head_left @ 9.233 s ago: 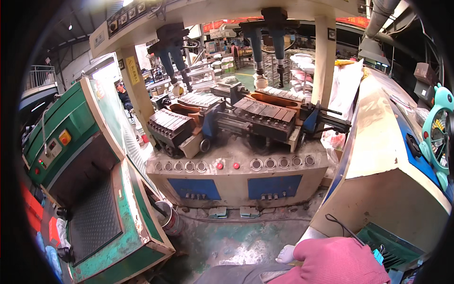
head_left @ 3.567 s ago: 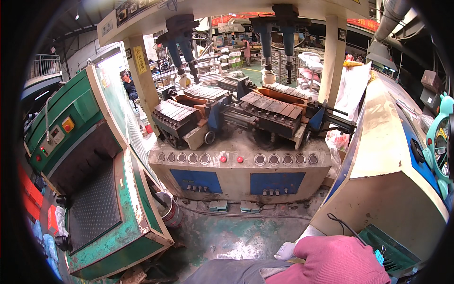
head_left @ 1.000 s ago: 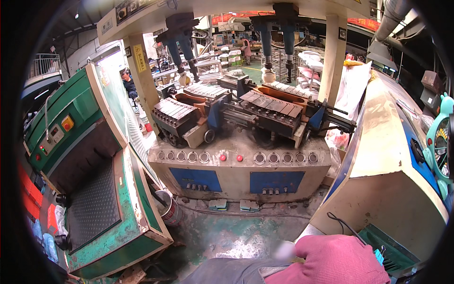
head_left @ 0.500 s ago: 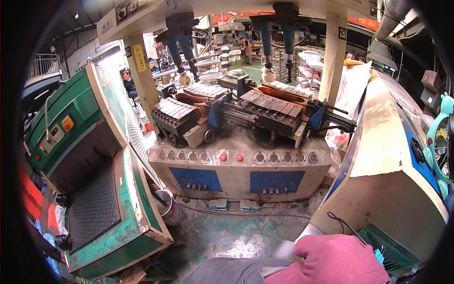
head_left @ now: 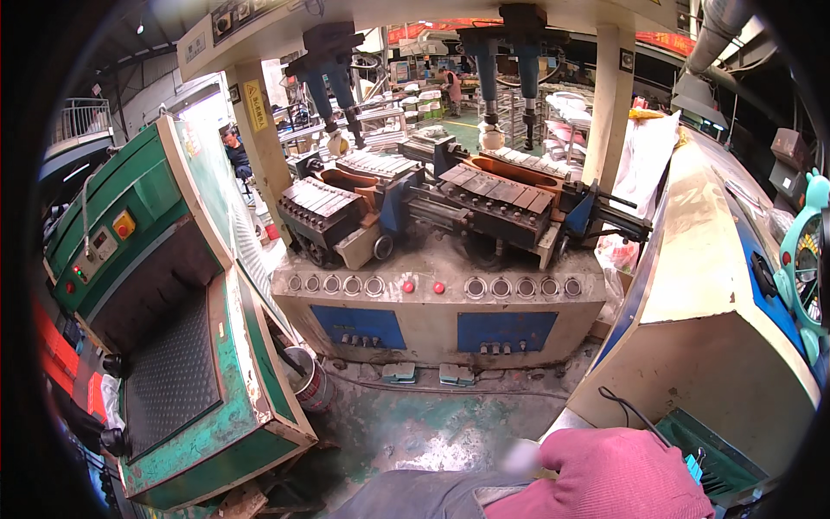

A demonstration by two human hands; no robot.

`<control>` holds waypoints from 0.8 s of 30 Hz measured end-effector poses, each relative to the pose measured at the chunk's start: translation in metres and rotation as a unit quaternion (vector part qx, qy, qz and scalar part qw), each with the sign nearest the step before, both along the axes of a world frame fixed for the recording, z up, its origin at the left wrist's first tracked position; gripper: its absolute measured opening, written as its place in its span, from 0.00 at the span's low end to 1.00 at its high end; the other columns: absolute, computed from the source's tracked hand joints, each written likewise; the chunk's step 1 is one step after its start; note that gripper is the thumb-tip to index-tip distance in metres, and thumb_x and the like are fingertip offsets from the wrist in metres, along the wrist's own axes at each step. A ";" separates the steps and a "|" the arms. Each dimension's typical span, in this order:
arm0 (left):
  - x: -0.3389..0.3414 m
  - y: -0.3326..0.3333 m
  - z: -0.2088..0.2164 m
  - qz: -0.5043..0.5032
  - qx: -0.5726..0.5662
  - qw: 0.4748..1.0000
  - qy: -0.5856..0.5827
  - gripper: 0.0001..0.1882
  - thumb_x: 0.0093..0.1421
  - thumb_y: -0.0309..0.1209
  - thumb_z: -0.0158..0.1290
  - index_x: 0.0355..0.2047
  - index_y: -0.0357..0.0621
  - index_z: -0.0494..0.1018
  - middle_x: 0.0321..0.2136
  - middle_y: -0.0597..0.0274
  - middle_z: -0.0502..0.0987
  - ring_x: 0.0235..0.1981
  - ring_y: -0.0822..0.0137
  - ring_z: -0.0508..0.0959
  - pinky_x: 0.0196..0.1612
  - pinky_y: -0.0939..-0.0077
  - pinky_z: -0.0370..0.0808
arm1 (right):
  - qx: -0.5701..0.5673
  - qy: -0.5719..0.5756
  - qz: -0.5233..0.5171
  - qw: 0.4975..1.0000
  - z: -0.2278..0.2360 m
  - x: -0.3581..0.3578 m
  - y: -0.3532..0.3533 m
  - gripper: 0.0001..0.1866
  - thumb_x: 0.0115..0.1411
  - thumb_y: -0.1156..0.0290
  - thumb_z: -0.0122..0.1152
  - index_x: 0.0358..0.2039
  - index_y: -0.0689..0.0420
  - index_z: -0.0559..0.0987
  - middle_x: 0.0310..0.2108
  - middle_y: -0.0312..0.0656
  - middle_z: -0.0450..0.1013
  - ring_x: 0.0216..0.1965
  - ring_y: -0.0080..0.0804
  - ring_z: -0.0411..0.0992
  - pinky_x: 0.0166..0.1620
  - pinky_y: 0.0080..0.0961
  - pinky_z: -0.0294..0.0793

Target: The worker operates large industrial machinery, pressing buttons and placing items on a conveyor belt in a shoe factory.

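A pink ribbed sleeve (head_left: 618, 471) bends across the lower right, beside a dark grey cloth (head_left: 415, 495) over my lap. At the sleeve's end lies a pale, blurred shape, my right hand (head_left: 520, 457) as far as it shows. Its fingers are smeared, and nothing held can be made out. My left hand is out of the picture. Ahead stands a beige two-station press (head_left: 424, 324) with red buttons, round dials and blue panels. Brown curved moulds (head_left: 350, 180) sit between rows of metal plates, under vertical rams (head_left: 324, 95). Both hands are well apart from it.
A green machine (head_left: 186, 458) with a black studded bed stands left, a bucket (head_left: 309, 381) beside it. Two foot pedals (head_left: 399, 374) and a cable lie on the floor. A beige cabinet (head_left: 692, 346) and a teal fan (head_left: 811, 259) are right. People are in the background.
At the far left edge, a dark shape beside the green machine has shifted, covering some of the blue seen there before. My sleeve and the press look unchanged.
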State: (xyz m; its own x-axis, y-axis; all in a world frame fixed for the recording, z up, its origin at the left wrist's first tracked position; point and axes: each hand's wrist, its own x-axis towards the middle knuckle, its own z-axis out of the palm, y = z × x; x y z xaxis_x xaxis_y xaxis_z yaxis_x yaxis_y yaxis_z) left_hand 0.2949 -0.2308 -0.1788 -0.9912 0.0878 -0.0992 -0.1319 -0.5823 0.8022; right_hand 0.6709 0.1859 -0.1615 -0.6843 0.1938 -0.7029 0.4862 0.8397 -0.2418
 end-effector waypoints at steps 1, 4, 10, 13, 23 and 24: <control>0.004 0.005 0.008 -0.008 0.027 1.000 0.010 0.18 0.60 0.15 0.53 0.51 0.28 0.70 0.47 0.43 0.76 0.45 0.59 0.77 0.50 0.68 0.78 | 0.001 0.001 0.001 1.000 0.001 0.000 0.000 0.28 0.68 0.53 0.33 0.42 0.53 0.82 0.43 0.48 0.79 0.45 0.48 0.76 0.50 0.44 0.72; 0.019 0.021 0.036 0.017 -0.208 0.974 0.086 0.18 0.62 0.16 0.50 0.53 0.27 0.68 0.49 0.42 0.75 0.48 0.59 0.76 0.52 0.68 0.77 | 0.000 -0.001 -0.009 1.000 -0.002 0.001 0.000 0.27 0.68 0.53 0.33 0.42 0.53 0.82 0.43 0.47 0.79 0.46 0.48 0.77 0.50 0.44 0.72; 0.009 0.009 0.012 0.013 -0.067 0.997 0.037 0.19 0.64 0.16 0.49 0.56 0.27 0.66 0.51 0.44 0.74 0.49 0.58 0.76 0.54 0.68 0.76 | 0.002 -0.006 0.001 1.000 0.005 -0.002 0.000 0.27 0.68 0.53 0.33 0.42 0.52 0.82 0.43 0.46 0.79 0.46 0.47 0.77 0.50 0.43 0.72; 0.012 0.012 0.019 0.010 -0.018 1.000 -0.008 0.21 0.64 0.16 0.49 0.57 0.28 0.64 0.53 0.43 0.73 0.51 0.57 0.75 0.56 0.67 0.75 | 0.002 -0.005 -0.008 1.000 0.007 -0.001 -0.001 0.27 0.68 0.53 0.33 0.42 0.52 0.82 0.42 0.46 0.79 0.45 0.47 0.77 0.50 0.43 0.72; 0.009 0.008 0.014 0.007 -0.001 1.000 -0.013 0.17 0.67 0.21 0.46 0.55 0.30 0.66 0.52 0.43 0.72 0.51 0.56 0.74 0.56 0.64 0.74 | -0.006 -0.003 -0.009 1.000 -0.001 0.000 0.000 0.28 0.68 0.53 0.32 0.42 0.52 0.83 0.42 0.46 0.79 0.45 0.47 0.77 0.50 0.43 0.72; 0.009 0.008 0.014 0.007 -0.005 1.000 -0.011 0.17 0.67 0.21 0.45 0.55 0.30 0.66 0.52 0.43 0.72 0.51 0.56 0.74 0.56 0.64 0.74 | -0.004 -0.003 -0.009 1.000 0.001 0.000 0.000 0.28 0.68 0.53 0.32 0.42 0.52 0.83 0.42 0.46 0.79 0.45 0.47 0.77 0.50 0.43 0.72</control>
State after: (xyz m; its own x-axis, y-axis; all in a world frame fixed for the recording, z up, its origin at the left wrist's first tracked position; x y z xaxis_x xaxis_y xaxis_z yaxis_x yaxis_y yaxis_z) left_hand 0.3035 -0.2227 -0.1652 -0.9899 0.0729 -0.1212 -0.1410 -0.5757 0.8054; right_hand 0.6706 0.1857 -0.1600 -0.6770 0.2003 -0.7082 0.5029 0.8285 -0.2464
